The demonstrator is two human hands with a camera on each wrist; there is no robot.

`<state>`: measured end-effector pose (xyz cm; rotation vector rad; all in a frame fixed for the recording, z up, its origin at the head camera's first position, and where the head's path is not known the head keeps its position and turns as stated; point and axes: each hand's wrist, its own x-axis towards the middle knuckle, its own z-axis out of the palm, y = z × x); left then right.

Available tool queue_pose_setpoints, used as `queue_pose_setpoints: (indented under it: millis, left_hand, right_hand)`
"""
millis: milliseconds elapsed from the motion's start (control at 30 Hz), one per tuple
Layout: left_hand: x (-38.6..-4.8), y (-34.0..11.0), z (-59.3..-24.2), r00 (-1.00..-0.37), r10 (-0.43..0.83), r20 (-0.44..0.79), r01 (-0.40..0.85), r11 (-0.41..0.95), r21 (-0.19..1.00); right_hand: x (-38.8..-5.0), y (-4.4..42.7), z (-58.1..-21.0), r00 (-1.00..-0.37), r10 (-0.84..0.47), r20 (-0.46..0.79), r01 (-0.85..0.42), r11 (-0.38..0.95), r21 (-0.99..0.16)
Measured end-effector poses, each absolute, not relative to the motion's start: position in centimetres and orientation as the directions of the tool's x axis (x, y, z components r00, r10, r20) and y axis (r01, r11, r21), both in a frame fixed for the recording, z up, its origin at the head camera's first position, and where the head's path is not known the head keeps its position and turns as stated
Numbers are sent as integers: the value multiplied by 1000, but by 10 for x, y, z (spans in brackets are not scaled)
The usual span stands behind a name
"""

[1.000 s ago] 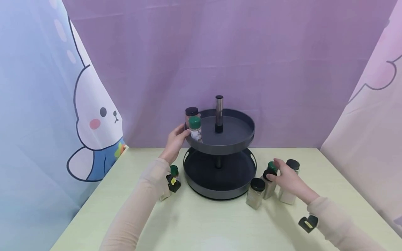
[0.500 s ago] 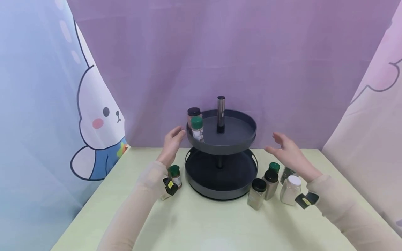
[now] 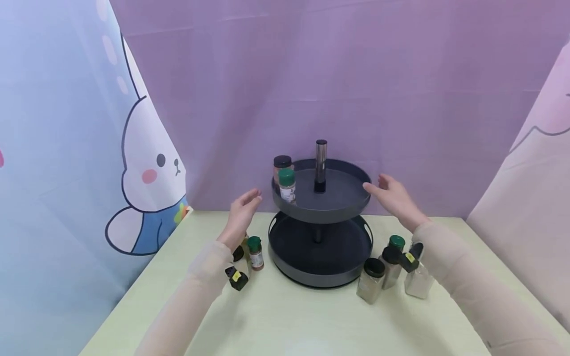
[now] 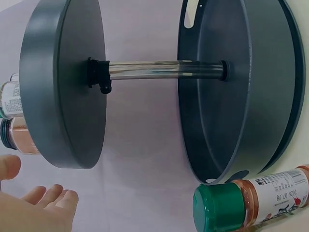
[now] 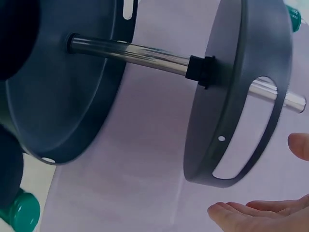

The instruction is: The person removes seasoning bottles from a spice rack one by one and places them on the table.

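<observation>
A black two-tier turntable rack stands on the table, its upper tray (image 3: 320, 215) and lower tray (image 3: 320, 281) joined by a shiny metal post (image 3: 321, 165). On the upper tray's left side are a green-capped spice jar (image 3: 287, 185) and, behind it, a black-lidded jar (image 3: 282, 162). My left hand (image 3: 242, 215) hovers just left of that tray, fingers loosely bent, holding nothing. My right hand (image 3: 394, 198) is at the tray's right rim, fingers extended; the right wrist view shows its fingertips (image 5: 222, 212) apart from the rim with the handle slot.
Right of the rack stand a black-lidded jar (image 3: 371, 283), another dark-lidded jar (image 3: 389, 274), a green-lidded one (image 3: 397, 242) and a jar of pale powder (image 3: 418, 284) partly behind the right wrist. A green-capped bottle (image 3: 256, 254) and further jars stand left, partly behind the left wrist.
My right hand has risen from above the right-hand jars and moved left to the upper tray's rim. My left hand has drawn away from the jars on the upper tray.
</observation>
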<state>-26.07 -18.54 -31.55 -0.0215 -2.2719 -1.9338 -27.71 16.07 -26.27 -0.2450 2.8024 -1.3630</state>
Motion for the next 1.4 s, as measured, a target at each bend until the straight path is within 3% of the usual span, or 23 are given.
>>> queue_pose_setpoints:
  millis: [233, 533, 767, 1167, 1400]
  left_hand:
    - [-246, -186, -315, -989, -51, 136, 125, 179, 976]
    - [-237, -182, -312, -990, -30, 140, 131, 193, 972]
    - [-234, -175, -300, -973, -32, 230, 221, 174, 960]
    - [-274, -179, -272, -969, -38, 244, 228, 252, 941]
    - [-293, -186, -261, -975, 59, 215, 222, 334, 916]
  right_hand:
    - [-297, 148, -266, -987, -161, -6, -93, 602, -793]
    - [-302, 142, -273, -984, -172, 43, -133, 558, -819]
    - [-303, 142, -276, -985, -168, 46, -132, 543, -829]
    - [-299, 143, -273, -984, -177, 32, -124, 545, -829]
    - [-296, 140, -273, -982, -184, 43, -138, 543, -828]
